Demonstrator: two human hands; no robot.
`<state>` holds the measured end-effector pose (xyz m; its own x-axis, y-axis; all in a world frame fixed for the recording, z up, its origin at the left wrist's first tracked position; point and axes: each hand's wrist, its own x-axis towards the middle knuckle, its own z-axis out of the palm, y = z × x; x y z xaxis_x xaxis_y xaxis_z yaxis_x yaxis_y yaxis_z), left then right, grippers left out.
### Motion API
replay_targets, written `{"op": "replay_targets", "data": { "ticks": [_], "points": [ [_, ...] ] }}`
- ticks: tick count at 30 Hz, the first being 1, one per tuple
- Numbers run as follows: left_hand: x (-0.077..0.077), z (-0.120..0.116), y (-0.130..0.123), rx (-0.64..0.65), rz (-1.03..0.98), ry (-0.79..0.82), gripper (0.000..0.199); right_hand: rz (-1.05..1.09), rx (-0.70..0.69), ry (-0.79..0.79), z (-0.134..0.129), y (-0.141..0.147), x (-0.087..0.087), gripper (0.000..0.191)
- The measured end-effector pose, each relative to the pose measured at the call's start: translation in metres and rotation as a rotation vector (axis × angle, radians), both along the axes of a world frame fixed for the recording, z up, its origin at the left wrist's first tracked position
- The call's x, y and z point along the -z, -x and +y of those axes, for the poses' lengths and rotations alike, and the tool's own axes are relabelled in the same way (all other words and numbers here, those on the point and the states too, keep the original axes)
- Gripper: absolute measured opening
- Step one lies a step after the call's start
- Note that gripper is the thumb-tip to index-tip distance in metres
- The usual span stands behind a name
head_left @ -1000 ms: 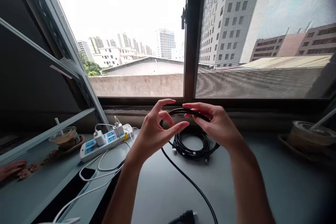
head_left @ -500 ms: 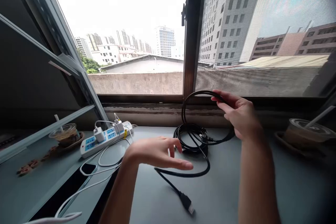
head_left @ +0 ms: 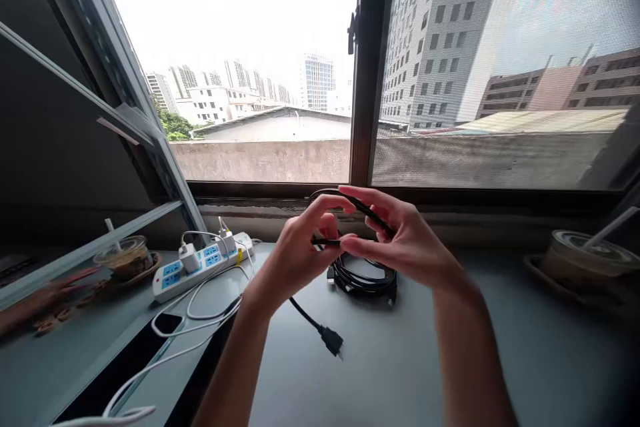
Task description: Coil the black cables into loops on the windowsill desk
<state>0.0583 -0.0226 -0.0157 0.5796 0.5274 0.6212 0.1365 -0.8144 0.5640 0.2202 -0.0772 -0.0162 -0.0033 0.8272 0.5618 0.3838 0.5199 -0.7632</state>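
Observation:
My left hand [head_left: 306, 248] and my right hand [head_left: 395, 233] are close together above the table, both closed on a looped black cable [head_left: 367, 211]. The left fingers pinch one stretch of it, while the loop passes between the right thumb and fingers. One end of a cable hangs below my left hand to a black plug [head_left: 331, 340] near the table's middle. Behind and beneath my hands lies a coiled bundle of black cables [head_left: 367, 283] with small connectors at its edge; my hands partly hide it.
A white power strip [head_left: 205, 265] with chargers and white cables stands at left, beside a dark flat device [head_left: 120, 363]. Drink cups stand at far left [head_left: 125, 257] and far right [head_left: 590, 257]. Another person's hand [head_left: 55, 293] is at the left edge.
My left hand has risen and closed on the cable. My right hand has moved left and down with the loop. The plug has shifted up and left; another person's hand has appeared at left.

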Motion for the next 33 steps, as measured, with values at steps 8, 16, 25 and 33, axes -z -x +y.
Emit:
{"op": "replay_targets", "data": {
  "ticks": [8,16,25,33],
  "points": [
    [-0.002,0.007,-0.001,-0.260,-0.199,-0.329,0.047,-0.140,-0.108,-0.058,0.005,0.003,0.003,0.054],
    [0.009,0.031,-0.006,-0.112,-0.275,0.055,0.015,0.040,0.235,-0.377,-0.004,-0.005,-0.006,0.035],
    [-0.001,0.015,-0.004,0.014,-0.918,0.536,0.055,0.093,0.303,-0.271,0.015,-0.002,0.001,0.029],
    [-0.011,0.002,-0.003,0.028,-0.981,0.644,0.056,-0.004,0.448,0.018,0.010,-0.012,0.002,0.028]
  ]
}}
